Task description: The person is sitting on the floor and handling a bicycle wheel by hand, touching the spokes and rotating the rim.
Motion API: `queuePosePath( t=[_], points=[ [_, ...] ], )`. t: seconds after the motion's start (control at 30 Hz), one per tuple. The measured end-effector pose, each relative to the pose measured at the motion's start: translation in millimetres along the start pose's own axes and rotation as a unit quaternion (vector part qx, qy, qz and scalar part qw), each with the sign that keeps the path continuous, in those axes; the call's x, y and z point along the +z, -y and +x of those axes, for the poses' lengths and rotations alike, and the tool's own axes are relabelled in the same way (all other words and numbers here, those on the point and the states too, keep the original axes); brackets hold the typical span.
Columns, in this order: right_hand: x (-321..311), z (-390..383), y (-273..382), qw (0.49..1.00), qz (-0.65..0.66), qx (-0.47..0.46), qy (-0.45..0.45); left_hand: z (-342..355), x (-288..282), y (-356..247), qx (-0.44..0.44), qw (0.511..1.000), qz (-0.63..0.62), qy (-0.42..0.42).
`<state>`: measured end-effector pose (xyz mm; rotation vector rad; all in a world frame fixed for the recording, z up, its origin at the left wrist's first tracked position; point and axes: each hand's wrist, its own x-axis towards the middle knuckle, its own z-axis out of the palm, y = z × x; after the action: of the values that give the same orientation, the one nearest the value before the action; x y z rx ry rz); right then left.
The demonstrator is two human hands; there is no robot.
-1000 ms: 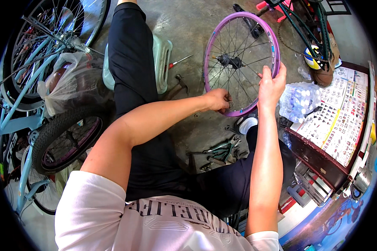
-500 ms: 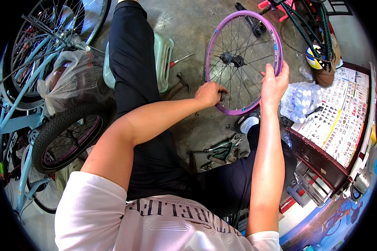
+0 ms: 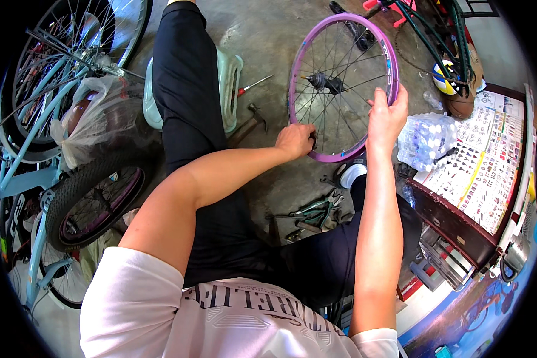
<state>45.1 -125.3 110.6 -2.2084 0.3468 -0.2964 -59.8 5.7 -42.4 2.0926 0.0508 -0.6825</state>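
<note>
Purple-rimmed, black-spoked round bicycle wheel (image 3: 328, 84) sits right of the pale-green plastic stool (image 3: 225, 71). My right hand (image 3: 386, 119) clasps its rim, side farthest from the stool; my left hand (image 3: 296, 141), fingers curled, meets the stool-side rim, grip unclear.

A claw hammer (image 3: 257, 113) and a screwdriver (image 3: 248, 88) are lying left of the bicycle wheel (image 3: 328, 84), pliers (image 3: 318, 209) are lying nearer the person (image 3: 238, 316), and bottles (image 3: 426, 142) are sitting between the wheel and a cabinet (image 3: 453, 222) farther right.
</note>
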Motion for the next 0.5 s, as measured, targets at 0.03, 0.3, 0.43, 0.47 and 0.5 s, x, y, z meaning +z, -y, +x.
queuePosePath(
  t=[0.03, 0.3, 0.43, 0.47, 0.5],
  points=[
    [-0.1, -0.5, 0.2, 1.0, -0.003, 0.001, -0.002, -1.0, -1.0, 0.2, 0.002, 1.0, -0.001, -0.002],
    [-0.8, -0.4, -2.0, 1.0, 0.003, 0.001, 0.001, -1.7, 2.3, -0.3, -0.022, 1.0, -0.015, 0.002],
    [0.8, -0.9, -0.7, 1.0, 0.006, -0.003, -0.001, 3.0, 4.2, 1.8, -0.007, 1.0, -0.014, 0.008],
    [0.7, -1.5, -0.1, 1.0, 0.007, 0.001, 0.002, 2.9, 2.9, 0.7, -0.007, 1.0, -0.012, 0.015],
    [0.2, -2.1, -0.3, 1.0, 0.004, 0.002, 0.003, 1.9, 2.0, -0.6, -0.008, 1.0, -0.015, 0.021]
  ],
)
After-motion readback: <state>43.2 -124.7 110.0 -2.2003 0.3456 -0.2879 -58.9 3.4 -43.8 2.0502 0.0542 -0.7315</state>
